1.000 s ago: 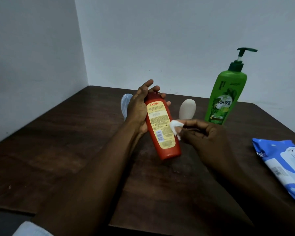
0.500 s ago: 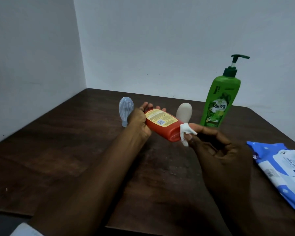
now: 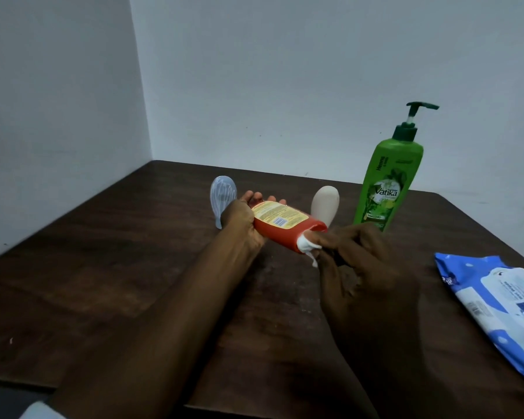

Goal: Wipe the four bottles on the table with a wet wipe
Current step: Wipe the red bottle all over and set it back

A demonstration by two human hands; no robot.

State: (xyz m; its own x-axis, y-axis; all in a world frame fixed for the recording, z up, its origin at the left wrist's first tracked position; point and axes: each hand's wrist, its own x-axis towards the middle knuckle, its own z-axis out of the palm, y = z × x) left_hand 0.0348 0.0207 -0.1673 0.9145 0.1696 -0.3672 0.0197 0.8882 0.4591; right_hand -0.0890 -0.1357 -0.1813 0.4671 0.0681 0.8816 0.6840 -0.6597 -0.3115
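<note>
My left hand [image 3: 242,222] grips a red bottle [image 3: 285,226] with a yellow label, held nearly level above the table with its flat end toward my right hand. My right hand [image 3: 360,267] pinches a small white wet wipe [image 3: 307,244] against that flat end. Behind them stand a pale blue bottle [image 3: 223,196], a beige bottle [image 3: 325,205] and a tall green pump bottle [image 3: 386,182], all upright on the dark wooden table [image 3: 133,267].
A blue and white pack of wet wipes [image 3: 502,303] lies at the table's right edge. Grey walls close off the back and left side, meeting at the table's far left corner.
The red bottle was tipped from nearly upright to nearly level. The wipe moved from the bottle's side to its flat end. The view shifted slightly downward.
</note>
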